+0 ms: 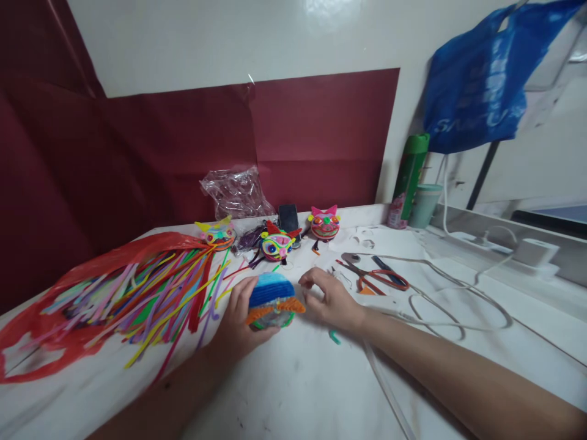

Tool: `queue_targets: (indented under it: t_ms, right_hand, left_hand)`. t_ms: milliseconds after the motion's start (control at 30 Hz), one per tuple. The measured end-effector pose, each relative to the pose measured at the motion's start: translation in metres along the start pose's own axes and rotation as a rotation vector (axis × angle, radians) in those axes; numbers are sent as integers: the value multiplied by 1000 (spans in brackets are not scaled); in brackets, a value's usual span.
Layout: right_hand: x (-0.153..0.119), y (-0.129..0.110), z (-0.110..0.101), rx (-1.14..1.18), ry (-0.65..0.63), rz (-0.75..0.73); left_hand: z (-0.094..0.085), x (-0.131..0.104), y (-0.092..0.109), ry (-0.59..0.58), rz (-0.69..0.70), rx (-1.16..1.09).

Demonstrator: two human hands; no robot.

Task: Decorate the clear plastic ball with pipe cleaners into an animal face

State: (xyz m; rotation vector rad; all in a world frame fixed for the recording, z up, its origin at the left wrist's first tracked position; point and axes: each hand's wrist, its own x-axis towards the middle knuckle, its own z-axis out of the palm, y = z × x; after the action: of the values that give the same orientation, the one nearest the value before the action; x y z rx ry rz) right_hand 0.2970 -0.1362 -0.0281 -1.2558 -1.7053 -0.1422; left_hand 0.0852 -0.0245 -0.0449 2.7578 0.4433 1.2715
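Observation:
My left hand (238,315) is closed around the side of a round craft piece (271,294). The piece has blue pipe-cleaner rows on top, an orange fuzzy band across its front and green along its lower edge. My right hand (328,299) is just to the right of the orange band, apart from it. Its fingers are curled, with a gap between thumb and forefinger, and nothing shows in them. A short green pipe-cleaner piece (334,337) lies on the table below my right hand.
Loose pipe cleaners (156,299) spill from a red plastic bag (68,275) at left. Decorated animal heads (277,242) and a phone (288,217) are behind. Scissors (373,276) and a looping cable (486,293) lie at right, near a green spray can (409,180) and cup (425,205).

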Motion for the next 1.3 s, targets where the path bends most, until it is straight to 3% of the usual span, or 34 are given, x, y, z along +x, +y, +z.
queue_targets:
  t_ms: [300,700,1300]
  right_hand:
    - [0,-12,1,-51,-53,-263]
    - [-2,-16,6,-49,-106,-260]
    - [-2,-18,8,-21,-58,-206]
  left_hand:
    - [3,2,-4,53,33,15]
    - [-1,5,2,24,27,-3]
    - [4,5,3,44,-29,-33]
